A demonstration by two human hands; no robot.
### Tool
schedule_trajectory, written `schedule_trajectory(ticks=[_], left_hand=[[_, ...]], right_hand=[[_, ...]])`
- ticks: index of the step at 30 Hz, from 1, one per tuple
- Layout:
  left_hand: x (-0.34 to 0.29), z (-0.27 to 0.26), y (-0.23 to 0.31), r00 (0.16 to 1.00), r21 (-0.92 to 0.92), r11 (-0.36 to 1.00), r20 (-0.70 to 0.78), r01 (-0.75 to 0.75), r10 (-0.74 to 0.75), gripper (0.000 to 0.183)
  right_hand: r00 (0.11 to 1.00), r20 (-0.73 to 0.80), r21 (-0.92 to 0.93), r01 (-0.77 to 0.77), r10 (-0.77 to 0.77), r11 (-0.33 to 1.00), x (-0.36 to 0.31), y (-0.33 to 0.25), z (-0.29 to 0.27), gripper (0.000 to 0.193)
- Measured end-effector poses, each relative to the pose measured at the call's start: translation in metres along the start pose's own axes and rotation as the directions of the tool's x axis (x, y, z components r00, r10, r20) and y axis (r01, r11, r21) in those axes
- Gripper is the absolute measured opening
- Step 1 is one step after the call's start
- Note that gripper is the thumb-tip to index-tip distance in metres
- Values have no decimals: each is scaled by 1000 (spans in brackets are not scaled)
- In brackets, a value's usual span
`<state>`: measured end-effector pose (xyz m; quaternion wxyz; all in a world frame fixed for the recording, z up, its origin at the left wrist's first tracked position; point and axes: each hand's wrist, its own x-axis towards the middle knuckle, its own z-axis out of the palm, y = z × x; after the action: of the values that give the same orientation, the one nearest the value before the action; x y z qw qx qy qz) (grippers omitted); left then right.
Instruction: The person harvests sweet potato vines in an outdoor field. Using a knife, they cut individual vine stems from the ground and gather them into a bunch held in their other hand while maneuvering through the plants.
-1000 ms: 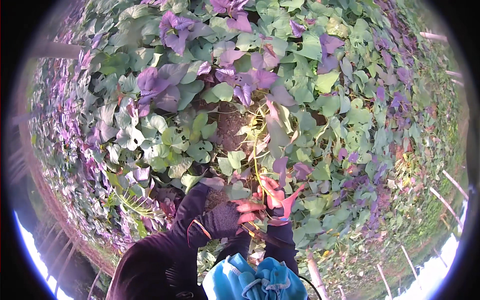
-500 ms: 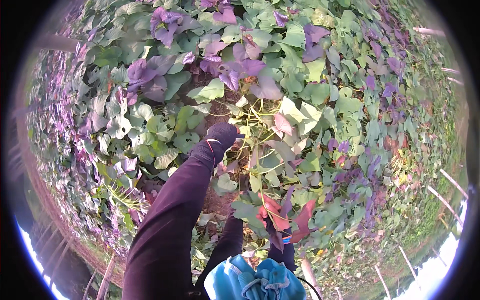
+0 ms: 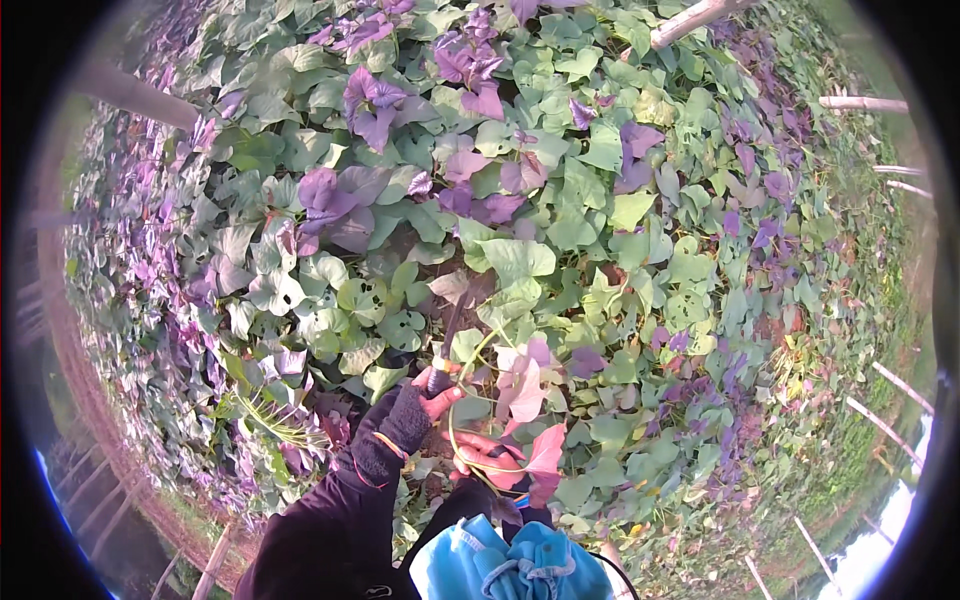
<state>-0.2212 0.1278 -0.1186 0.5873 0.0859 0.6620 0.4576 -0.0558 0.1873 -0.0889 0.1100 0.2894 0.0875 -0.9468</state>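
My left hand (image 3: 408, 412), in a dark fingerless glove or cuff, is closed round the dark handle of a knife (image 3: 459, 318). Its narrow, brownish blade points away from me into the leaves; the tip is partly hidden. Just right of and below it, my right hand (image 3: 490, 458) is closed on a cut-looking leafy vine (image 3: 452, 415), whose stem loops up past the left hand's fingertips. Pinkish leaves (image 3: 546, 450) hang from that bunch beside the right hand. Both hands are close together, near my body.
Dense green and purple heart-shaped foliage (image 3: 590, 200) spreads all round. Wooden poles (image 3: 140, 92) stand out at the upper left, with another pole (image 3: 700, 20) at the top and several along the right edge. Light-blue cloth (image 3: 510, 560) covers the bottom middle.
My left hand has come back toward me with the knife, from among the stems to beside my right hand. The right hand has shifted slightly left and nearer, still holding vine.
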Motion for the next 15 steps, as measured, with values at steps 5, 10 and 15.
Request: schedule_trajectory(ticks=[5, 10, 15], left_hand=[[29, -28, 86, 918, 168, 973, -339, -156, 205, 35], [16, -39, 106, 905, 459, 805, -7, -375, 425, 30], [30, -8, 71, 380, 352, 221, 486, -909, 787, 26]], right_hand=[[660, -544, -675, 22, -518, 737, 23, -15, -36, 37], [605, -677, -245, 352, -419, 903, 35, -98, 48, 42], [748, -548, -2, 446, -374, 895, 38, -123, 44, 36]])
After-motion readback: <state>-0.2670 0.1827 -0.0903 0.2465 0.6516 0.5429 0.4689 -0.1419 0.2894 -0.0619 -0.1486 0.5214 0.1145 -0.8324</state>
